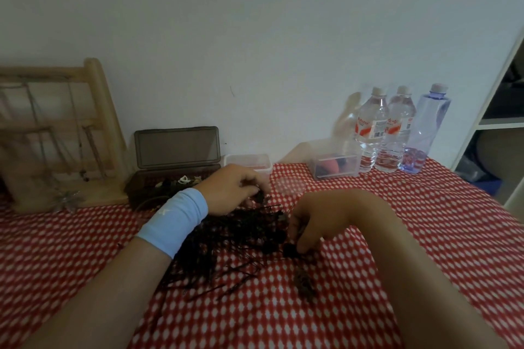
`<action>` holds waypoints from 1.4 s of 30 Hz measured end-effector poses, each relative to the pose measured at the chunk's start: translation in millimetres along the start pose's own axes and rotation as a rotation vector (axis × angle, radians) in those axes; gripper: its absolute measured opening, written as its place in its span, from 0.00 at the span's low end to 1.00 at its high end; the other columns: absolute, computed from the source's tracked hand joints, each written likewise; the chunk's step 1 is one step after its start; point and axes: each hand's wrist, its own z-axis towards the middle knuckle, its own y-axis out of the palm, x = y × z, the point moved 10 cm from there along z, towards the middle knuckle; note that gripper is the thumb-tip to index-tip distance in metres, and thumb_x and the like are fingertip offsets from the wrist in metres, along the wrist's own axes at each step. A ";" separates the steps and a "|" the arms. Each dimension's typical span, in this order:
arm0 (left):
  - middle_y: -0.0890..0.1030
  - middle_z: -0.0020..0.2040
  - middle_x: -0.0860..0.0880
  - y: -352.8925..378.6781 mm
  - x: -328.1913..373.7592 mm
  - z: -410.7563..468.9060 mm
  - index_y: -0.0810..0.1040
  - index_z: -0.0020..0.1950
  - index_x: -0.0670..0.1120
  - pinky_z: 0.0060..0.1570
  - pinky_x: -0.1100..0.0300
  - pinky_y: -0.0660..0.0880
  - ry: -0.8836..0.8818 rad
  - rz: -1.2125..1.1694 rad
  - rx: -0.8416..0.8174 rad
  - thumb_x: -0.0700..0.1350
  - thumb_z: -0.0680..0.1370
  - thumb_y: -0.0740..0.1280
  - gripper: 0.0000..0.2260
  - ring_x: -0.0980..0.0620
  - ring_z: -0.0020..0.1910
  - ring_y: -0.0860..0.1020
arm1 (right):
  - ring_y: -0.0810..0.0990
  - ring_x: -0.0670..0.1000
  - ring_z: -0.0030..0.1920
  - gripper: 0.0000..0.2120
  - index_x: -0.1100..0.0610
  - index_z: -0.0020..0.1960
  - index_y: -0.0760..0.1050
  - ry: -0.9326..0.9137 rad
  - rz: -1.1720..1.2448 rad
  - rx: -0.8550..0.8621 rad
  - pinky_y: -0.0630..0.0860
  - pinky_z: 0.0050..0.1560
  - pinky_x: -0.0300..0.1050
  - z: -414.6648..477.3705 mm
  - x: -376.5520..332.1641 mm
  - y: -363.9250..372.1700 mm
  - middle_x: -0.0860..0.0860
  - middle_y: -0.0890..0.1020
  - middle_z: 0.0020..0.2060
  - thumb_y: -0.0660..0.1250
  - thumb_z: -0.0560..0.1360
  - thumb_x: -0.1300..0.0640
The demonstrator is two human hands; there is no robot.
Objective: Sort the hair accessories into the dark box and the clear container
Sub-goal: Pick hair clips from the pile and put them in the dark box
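Observation:
A tangled pile of dark hair pins and clips [226, 241] lies on the red-and-white cloth between my hands. My left hand [232, 190], with a light blue wristband, pinches a small dark accessory at the pile's far edge. My right hand [314, 224] curls over the pile's right side and pinches a small dark clip [290, 249]. One brown claw clip [304, 285] lies apart, nearer to me. The dark box [170, 178] stands open at the back left with several pieces inside. A clear container [249, 163] sits right beside it, behind my left hand.
A wooden rack [56, 136] with hanging chains stands far left. A second clear box [334, 166] with pink and dark items and three water bottles [397, 130] stand at the back right. A white shelf unit [499, 110] borders the table on the right.

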 end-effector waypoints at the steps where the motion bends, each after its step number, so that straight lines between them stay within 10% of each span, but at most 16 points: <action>1: 0.83 0.50 0.58 -5.8 -3.7 -1.0 0.83 0.47 0.58 0.46 0.66 0.78 -0.007 0.023 0.001 0.38 0.80 0.65 0.14 0.60 0.38 0.82 | 0.83 0.40 0.42 0.06 0.40 0.46 0.80 -0.010 0.002 0.017 0.76 0.40 0.35 -1.7 -3.2 -4.7 0.38 0.84 0.42 0.75 0.72 0.50; 15: 0.81 0.55 0.50 -137.2 -94.1 -25.2 0.81 0.57 0.48 0.56 0.58 0.73 -0.153 0.235 0.275 0.40 0.78 0.67 0.09 0.50 0.53 0.78 | 0.78 0.42 0.44 0.13 0.52 0.60 0.80 -0.201 -0.046 0.421 0.73 0.46 0.37 132.2 -130.4 -96.0 0.43 0.80 0.46 0.69 0.76 0.60; 27: 0.81 0.56 0.52 -134.3 -101.7 -21.3 0.80 0.60 0.48 0.55 0.65 0.70 -0.099 0.179 0.270 0.41 0.76 0.71 0.13 0.55 0.53 0.78 | 0.85 0.44 0.45 0.11 0.54 0.48 0.85 -0.254 0.255 0.557 0.83 0.45 0.41 117.0 -123.5 -114.3 0.44 0.86 0.43 0.70 0.75 0.69; 42: 0.78 0.45 0.64 9.2 4.6 -9.8 0.84 0.49 0.55 0.51 0.67 0.72 0.188 0.263 -0.163 0.49 0.75 0.71 0.05 0.61 0.48 0.77 | 0.80 0.37 0.45 0.13 0.41 0.47 0.82 -0.066 -0.109 0.193 0.73 0.47 0.31 43.7 -22.8 -41.2 0.38 0.84 0.44 0.78 0.69 0.58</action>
